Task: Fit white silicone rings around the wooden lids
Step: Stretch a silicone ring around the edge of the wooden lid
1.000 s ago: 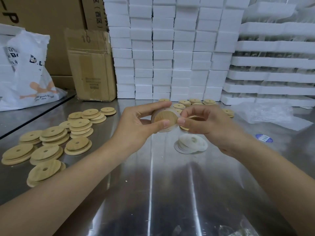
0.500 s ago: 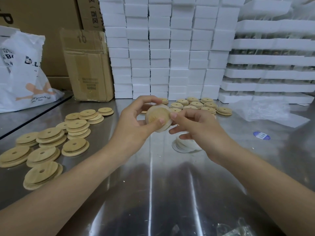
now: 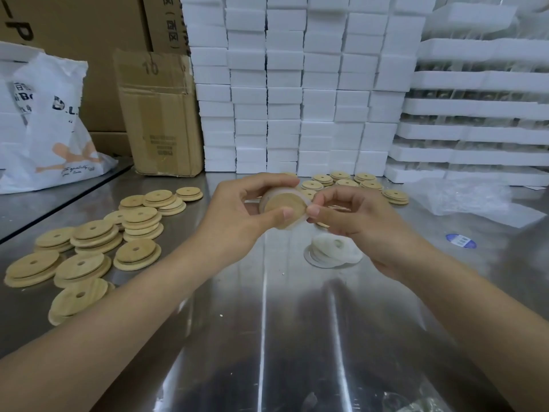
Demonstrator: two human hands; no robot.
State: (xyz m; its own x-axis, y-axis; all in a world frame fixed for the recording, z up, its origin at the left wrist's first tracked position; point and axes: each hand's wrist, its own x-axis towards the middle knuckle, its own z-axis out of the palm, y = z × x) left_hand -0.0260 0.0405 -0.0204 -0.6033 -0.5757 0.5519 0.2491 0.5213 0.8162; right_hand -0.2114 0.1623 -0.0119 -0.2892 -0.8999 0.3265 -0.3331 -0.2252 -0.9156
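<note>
Right hand [image 3: 365, 221] has curled its fingers in since the earlier frame, thumb now at the lid's right edge. Left hand [image 3: 234, 215] grasps the wooden lid [image 3: 283, 206] between thumb and fingers, held above the steel table [image 3: 267, 322] at centre. The right hand's thumb and forefinger pinch the white silicone ring [image 3: 280, 191], which sits around the lid's rim (seating at the rear not visible). Spare rings [image 3: 332, 251] lie stacked just below the right hand. Bare lids [image 3: 89, 242] are spread at left, and more lids [image 3: 356, 182] lie at the far side.
</note>
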